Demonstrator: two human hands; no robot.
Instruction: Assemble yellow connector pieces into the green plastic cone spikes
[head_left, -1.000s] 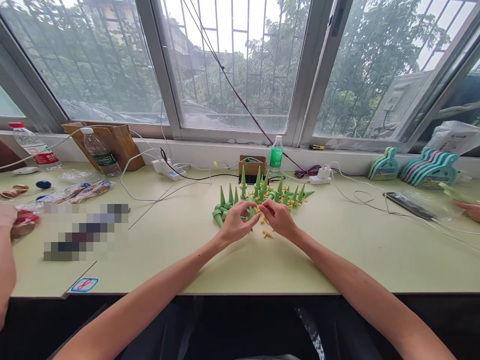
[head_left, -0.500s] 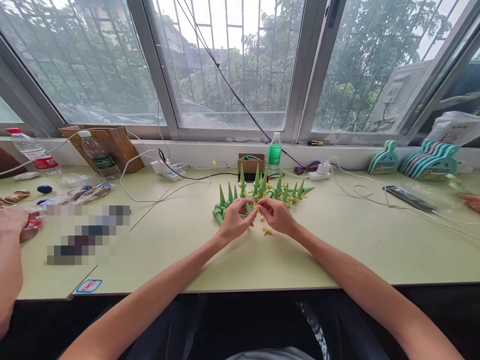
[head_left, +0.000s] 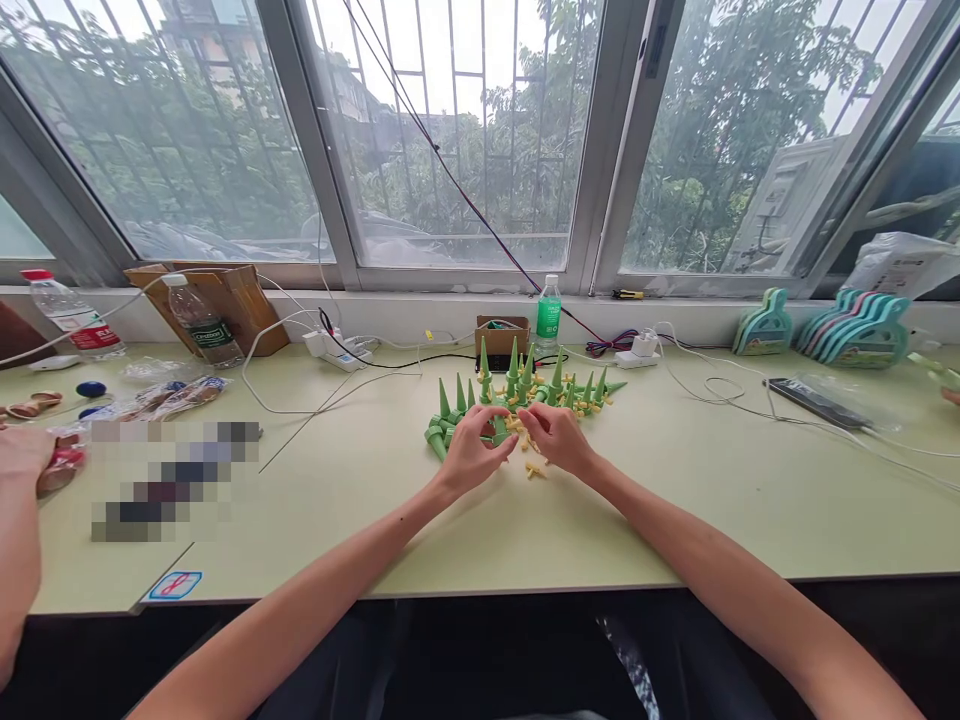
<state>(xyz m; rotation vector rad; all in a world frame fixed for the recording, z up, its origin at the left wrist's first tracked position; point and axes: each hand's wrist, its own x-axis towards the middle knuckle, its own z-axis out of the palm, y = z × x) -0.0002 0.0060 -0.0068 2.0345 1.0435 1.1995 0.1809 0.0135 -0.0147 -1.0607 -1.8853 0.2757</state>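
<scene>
Fingers of left hand [head_left: 472, 448] curved, thumb parted from index; I can't tell if they grip anything. Right hand [head_left: 559, 438] just beside, fingertips bunched close, can't make out anything pinched there. Green spiked pieces [head_left: 555, 380] crowd just beyond both hands' fingers; yellow bits [head_left: 534, 470] lie among them and on table [head_left: 712, 450] nearside of right fingertips.

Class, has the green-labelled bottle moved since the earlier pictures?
No: against the window frame behind it, the green-labelled bottle shows no shift either way.
</scene>
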